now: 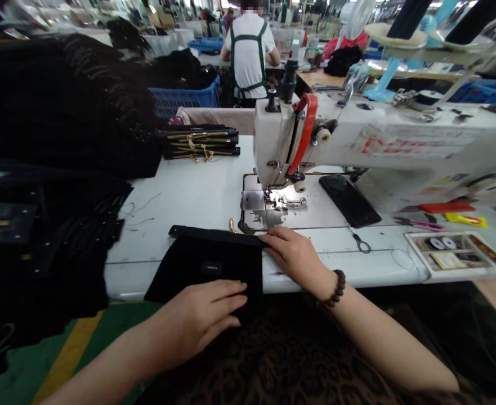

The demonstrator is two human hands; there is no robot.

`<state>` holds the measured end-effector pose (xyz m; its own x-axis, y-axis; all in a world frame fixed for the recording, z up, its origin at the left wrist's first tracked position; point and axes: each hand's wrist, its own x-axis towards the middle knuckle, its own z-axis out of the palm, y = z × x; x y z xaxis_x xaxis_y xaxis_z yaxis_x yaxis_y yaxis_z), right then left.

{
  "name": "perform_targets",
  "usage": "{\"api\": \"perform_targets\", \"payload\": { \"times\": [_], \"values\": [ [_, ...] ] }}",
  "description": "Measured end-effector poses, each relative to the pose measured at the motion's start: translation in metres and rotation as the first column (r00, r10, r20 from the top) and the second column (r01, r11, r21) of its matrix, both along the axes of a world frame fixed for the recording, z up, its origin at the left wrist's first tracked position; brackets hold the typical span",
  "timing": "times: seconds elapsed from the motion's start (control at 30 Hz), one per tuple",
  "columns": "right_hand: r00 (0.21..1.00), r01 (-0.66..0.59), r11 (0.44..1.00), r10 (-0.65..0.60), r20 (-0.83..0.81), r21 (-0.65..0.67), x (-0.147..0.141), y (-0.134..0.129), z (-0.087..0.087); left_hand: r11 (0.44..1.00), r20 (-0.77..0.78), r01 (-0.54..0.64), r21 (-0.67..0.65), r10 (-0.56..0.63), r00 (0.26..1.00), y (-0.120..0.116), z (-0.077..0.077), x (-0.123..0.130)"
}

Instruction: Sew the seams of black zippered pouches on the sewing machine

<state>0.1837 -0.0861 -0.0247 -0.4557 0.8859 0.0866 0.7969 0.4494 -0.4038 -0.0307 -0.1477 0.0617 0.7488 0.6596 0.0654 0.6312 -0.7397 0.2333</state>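
Note:
A black fabric piece (184,260) with a small dark label (211,268) lies at the table's front edge, its lower part hanging toward me. Along its top runs a black zipper strip (214,234), with a gold zipper pull (232,225) sticking up behind it. My left hand (208,312) rests flat on the fabric's lower part, fingers stretched out. At the upper right corner, my right hand (292,253) pinches the strip's end between thumb and fingers. The sewing machine's needle area (268,199) is just behind and right of the fabric.
The white sewing machine (357,135) fills the right side. A phone (349,199) and a parts tray (456,256) lie right. Zipper strips (201,143) are stacked behind; black fabric heaps (53,112) crowd the left. A person (250,50) sits ahead.

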Motion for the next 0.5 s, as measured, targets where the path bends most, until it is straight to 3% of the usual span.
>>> {"api": "perform_targets", "payload": {
  "times": [0.07,0.17,0.23,0.3,0.4,0.5],
  "values": [
    [0.998,-0.009,0.999,0.006,-0.065,-0.035,-0.002,0.001,-0.003,0.999,-0.047,-0.030,0.022,0.031,0.998,0.013,0.000,-0.007],
    [0.972,-0.014,0.979,0.061,-0.227,0.203,-0.005,-0.002,-0.006,0.964,-0.139,-0.265,0.029,0.266,0.954,0.043,-0.004,-0.016],
    [0.927,0.078,0.920,0.074,-0.367,0.383,-0.007,-0.006,-0.004,0.891,-0.292,-0.433,-0.137,0.381,0.877,0.061,-0.005,-0.016],
    [0.887,0.087,0.904,0.120,-0.445,0.418,-0.007,-0.010,0.002,0.798,-0.391,-0.494,-0.345,0.356,0.849,0.071,0.000,-0.013],
    [0.804,0.131,0.903,0.145,-0.577,0.409,0.002,-0.014,0.012,0.734,-0.405,-0.486,-0.475,0.308,0.861,0.078,0.022,-0.013],
    [0.841,0.232,0.890,0.018,-0.540,0.391,0.016,-0.011,0.015,0.744,-0.294,-0.621,-0.249,0.552,0.780,0.095,0.059,-0.025]
  ]
}}
